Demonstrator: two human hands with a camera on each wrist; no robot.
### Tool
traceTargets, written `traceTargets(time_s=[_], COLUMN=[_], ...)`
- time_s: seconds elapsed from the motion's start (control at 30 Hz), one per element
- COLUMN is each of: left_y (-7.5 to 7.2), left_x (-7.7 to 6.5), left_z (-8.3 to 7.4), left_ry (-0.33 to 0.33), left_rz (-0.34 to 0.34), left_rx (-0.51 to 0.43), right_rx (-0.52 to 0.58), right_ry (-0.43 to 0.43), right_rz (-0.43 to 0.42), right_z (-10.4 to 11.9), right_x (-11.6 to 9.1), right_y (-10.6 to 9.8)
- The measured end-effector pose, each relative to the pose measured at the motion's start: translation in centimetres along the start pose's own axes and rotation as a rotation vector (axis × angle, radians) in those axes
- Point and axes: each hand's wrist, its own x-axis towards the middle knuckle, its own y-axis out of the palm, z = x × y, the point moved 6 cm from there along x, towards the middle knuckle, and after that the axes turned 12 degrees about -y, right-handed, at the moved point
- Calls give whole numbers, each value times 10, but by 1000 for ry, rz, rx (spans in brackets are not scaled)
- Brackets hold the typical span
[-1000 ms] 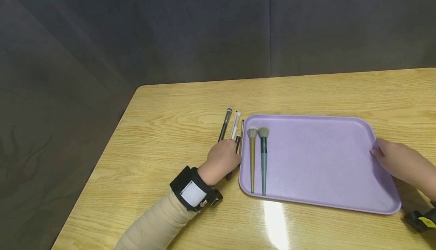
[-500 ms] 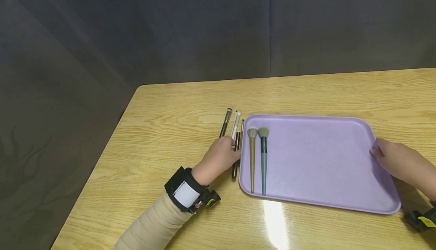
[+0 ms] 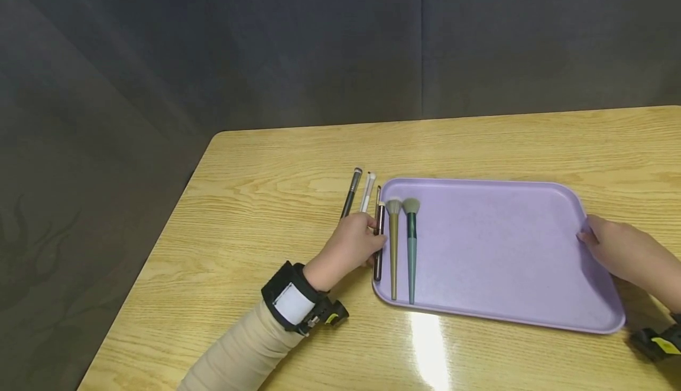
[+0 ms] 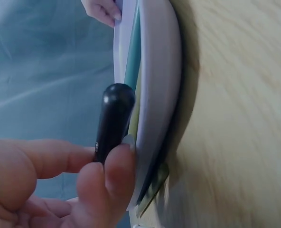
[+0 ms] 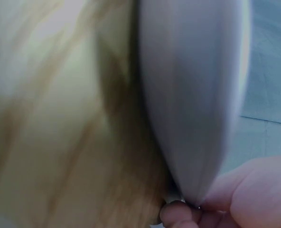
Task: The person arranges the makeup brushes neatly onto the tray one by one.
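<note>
My left hand (image 3: pixel 347 244) pinches dark brush (image 3: pixel 380 219) at left rim of tray (image 3: pixel 500 249), beside gold brush (image 3: pixel 393 252). My right hand (image 3: pixel 619 249) grips right edge. Best: lower dark brush gently, parallel, tray steady.

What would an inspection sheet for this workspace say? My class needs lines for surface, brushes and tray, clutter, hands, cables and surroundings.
Surface: wood-grain table, with a bright reflection in front of the tray.
Job's things: purple tray bearing a gold-handled makeup brush and a green-handled makeup brush; left of it, a black-handled brush, white-handled brushwork (count unclear) and a thin brush.
Clutter: nothing seen.
Hands: left hand pinches a dark-handled brush at the tray's left edge; right hand grips its right rim.
Cables: nothing seen.
Surroundings: dark fabric backdrop.
</note>
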Motion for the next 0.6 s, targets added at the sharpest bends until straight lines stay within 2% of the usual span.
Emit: traceTargets(time_s=[0.3, 0.6], left_y=[5, 12], left_x=[-1, -2], left_z=[-6, -9], left_ry=[50, 50], left_rz=[12, 33], left_rx=[-15, -37], right_rx=[-6, -4], right_ry=[-21, 4], right_rz=[-17, 5], right_z=[0, 1], right_x=[0, -1], right_y=[0, -1])
